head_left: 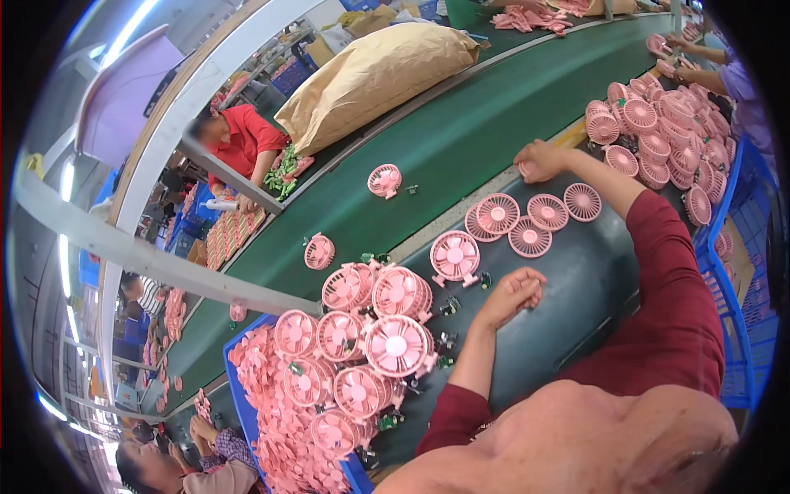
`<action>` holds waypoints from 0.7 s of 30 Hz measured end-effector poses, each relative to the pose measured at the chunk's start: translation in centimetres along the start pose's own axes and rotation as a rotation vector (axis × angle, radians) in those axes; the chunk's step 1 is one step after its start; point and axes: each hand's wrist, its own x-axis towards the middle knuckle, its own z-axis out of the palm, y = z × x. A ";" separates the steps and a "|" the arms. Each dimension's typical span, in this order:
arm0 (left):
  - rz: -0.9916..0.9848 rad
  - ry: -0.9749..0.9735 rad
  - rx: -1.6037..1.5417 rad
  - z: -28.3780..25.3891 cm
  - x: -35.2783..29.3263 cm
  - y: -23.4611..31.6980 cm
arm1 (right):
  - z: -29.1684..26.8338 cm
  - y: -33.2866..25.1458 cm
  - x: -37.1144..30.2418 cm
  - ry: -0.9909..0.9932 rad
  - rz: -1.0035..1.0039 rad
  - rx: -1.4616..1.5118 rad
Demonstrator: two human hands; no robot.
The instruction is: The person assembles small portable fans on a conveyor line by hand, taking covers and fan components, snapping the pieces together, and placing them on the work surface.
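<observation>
My left hand (512,298) rests over the dark worktop with its fingers curled closed. Whatever it may hold is hidden. Farther off, by the conveyor's near edge, my right hand (540,161) is also closed, and its fingers hide what is in them. Between the hands lie several loose round pink fan grilles (549,212). A pink fan housing (455,255) with blades and a small green circuit board (485,281) sits just beyond my left hand. To the left, pink fan housings (398,346) stand in stacks, with small boards hanging on wires.
A blue crate (233,344) of small pink parts stands at left. The green conveyor (444,140) carries a few fan housings. At right are a heap of pink grilles (679,136) and blue crates (724,313). A large tan sack (378,78) lies beyond the belt; other people work nearby.
</observation>
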 end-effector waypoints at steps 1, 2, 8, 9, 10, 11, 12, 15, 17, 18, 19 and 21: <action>0.012 -0.006 -0.016 -0.1 0.0 0.0 | -0.2 -1.5 -1.1 0.022 -0.060 -0.045; 0.005 0.001 -0.005 0.1 0.1 0.0 | 0.5 -2.0 -2.2 0.007 -0.067 -0.061; 0.067 -0.056 -0.009 -0.5 0.1 0.4 | 0.1 -5.3 -5.5 -0.160 -0.151 0.115; 0.072 -0.056 -0.013 -0.3 0.0 0.5 | -0.2 -5.8 -5.9 -0.128 -0.160 0.195; 0.080 -0.054 -0.014 -0.4 -0.2 0.4 | -0.6 -6.6 -6.0 -0.100 -0.172 0.275; 0.078 -0.047 -0.006 -0.4 -0.2 0.5 | -0.8 -7.0 -5.9 -0.029 -0.152 0.251; 0.071 -0.050 -0.007 -0.3 -0.3 0.3 | -1.0 -7.0 -5.7 0.046 -0.124 0.231; 0.060 -0.057 -0.012 -0.5 -0.5 0.3 | -1.7 -10.1 -2.1 0.065 -0.061 0.299; 0.059 -0.088 -0.032 -0.6 0.1 -0.3 | -0.5 -11.5 -0.2 0.141 -0.139 0.330; 0.072 -0.081 -0.033 -0.7 0.3 -0.5 | -0.1 -12.6 0.7 0.116 -0.155 0.321; 0.073 -0.130 -0.027 0.5 1.2 -0.4 | 1.3 -10.3 1.6 0.234 -0.304 0.243; 0.085 -0.104 -0.029 -0.1 0.2 -0.2 | 2.7 -13.4 2.4 0.101 -0.350 0.165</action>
